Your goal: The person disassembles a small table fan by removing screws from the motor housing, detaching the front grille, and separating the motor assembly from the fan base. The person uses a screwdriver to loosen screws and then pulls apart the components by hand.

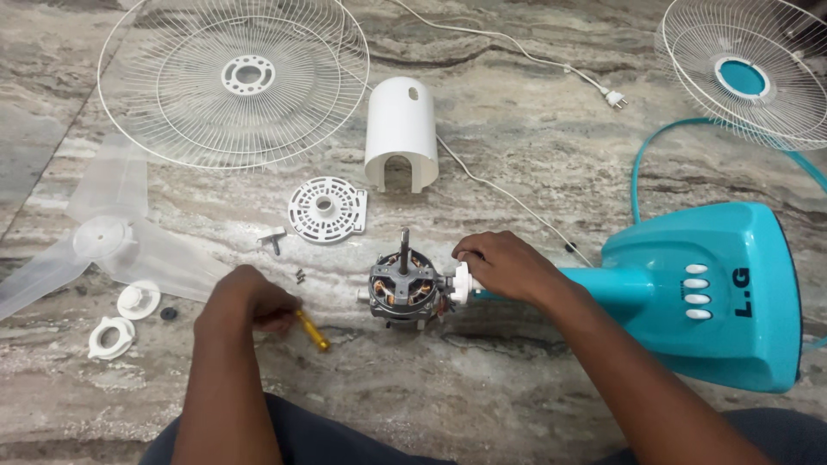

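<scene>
Stone floor (pixel 517 379) with fan parts spread out. Big white grille (pixel 172 120) top left, second grille (pixel 775 95) top right, teal fan base (pixel 741 344) at right, clear blade (pixel 112 237) at left, white motor cover (pixel 401 129) upright at centre top. Bare motor (pixel 403 291) centre, shaft up. Right hand (pixel 508 265) closed around the white neck joint touching the motor. Left hand (pixel 250 301) curled around a yellow-handled screwdriver (pixel 313 331), tip on floor, just left of the motor.
</scene>
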